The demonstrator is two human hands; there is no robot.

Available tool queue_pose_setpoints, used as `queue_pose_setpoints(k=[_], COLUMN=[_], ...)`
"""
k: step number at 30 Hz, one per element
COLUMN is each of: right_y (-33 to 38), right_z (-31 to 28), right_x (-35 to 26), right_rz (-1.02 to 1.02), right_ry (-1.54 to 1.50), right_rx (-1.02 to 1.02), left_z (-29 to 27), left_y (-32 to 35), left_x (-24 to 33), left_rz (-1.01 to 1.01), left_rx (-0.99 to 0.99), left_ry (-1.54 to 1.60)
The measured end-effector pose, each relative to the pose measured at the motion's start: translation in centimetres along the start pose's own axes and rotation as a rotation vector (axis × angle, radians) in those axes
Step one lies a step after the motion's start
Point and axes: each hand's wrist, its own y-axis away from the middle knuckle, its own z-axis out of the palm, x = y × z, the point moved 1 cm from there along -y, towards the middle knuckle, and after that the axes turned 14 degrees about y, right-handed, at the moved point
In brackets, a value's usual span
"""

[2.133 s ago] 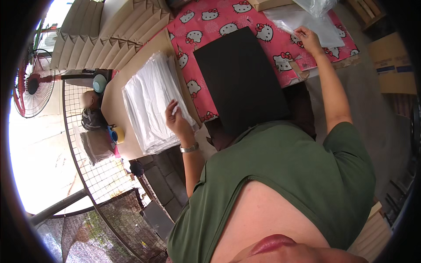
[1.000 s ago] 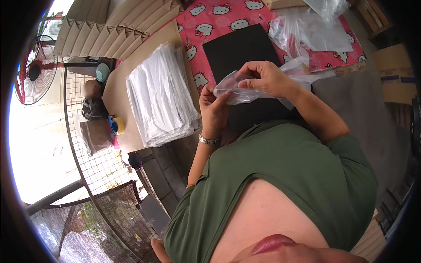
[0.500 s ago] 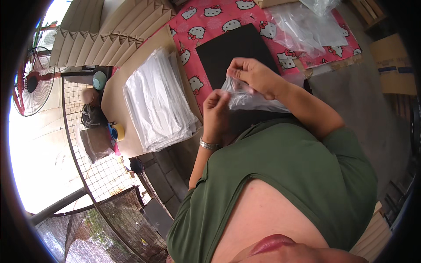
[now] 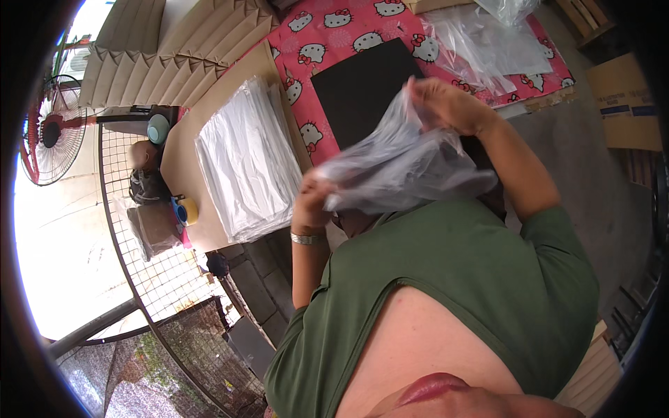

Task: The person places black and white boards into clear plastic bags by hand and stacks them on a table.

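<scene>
A clear plastic bag (image 4: 411, 167), smeared by motion, stretches between my two hands in front of my body. My left hand (image 4: 313, 198) is closed on its left edge, with a metal watch band on the wrist. Farther up and to the right, my right hand (image 4: 449, 104) pinches the bag's upper edge. Beyond the bag a flat black board (image 4: 359, 87) lies on the pink patterned table cover (image 4: 334, 24); the bag and my right hand hide part of it. Left of my left hand is a stack of plastic-wrapped flat pieces (image 4: 247, 160).
The stack rests on a brown cardboard sheet (image 4: 185, 174). Folded brown cardboard pieces (image 4: 146, 76) stand at the far left. More clear plastic bags (image 4: 488, 52) lie at the far right. A tape roll (image 4: 185, 210) sits by the left edge, near a fan (image 4: 52, 132). A cardboard box (image 4: 624, 101) stands at right.
My hands have moved apart, the left one leftward and down, the right one rightward and up. The bunched plastic bag has spread out between them.
</scene>
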Motion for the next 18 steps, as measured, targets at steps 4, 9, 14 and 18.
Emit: queue_pose_setpoints(k=[4,9,14,18], right_y=[0.8,-0.5,-1.2,-1.3], right_z=[-0.1,-1.7,-3.3,-4.1], right_x=[-0.7,0.2,1.0,2.0], right_rz=[0.070,-0.318,-0.129,-0.078], right_ry=[0.670,-0.498,-0.255,0.253], right_rx=[-0.497,0.212,-0.148,-0.252], left_z=[-0.6,2.0,-0.8,-3.6], left_y=[-1.5,-1.1,-2.2,-3.7], left_x=[2.6,0.6,1.2,3.4], left_rz=[0.200,-0.188,-0.090,0.213], left_rx=[-0.271,0.002,-0.066,0.072], left_ry=[0.359,-0.371,-0.186,0.354])
